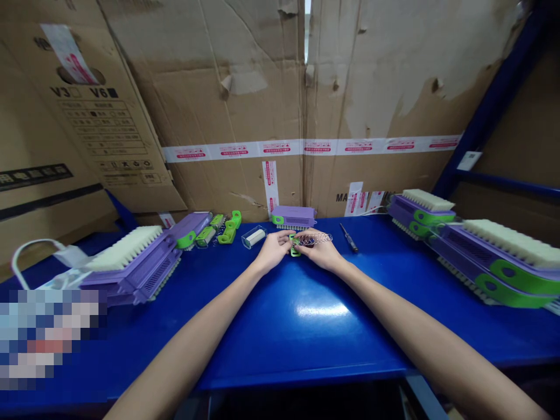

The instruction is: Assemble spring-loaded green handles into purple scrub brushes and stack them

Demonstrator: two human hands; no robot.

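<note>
Blue worktop fills the foreground, its front edge nearest. Farther in, the left hand pinches a small green piece, fingers nearly together; the right hand, close beside it, has thumb and fingers closed on a coiled metal spring. Slightly farther lie a screwdriver at right and a clear case at left, then a purple brush before the cardboard wall.
</note>
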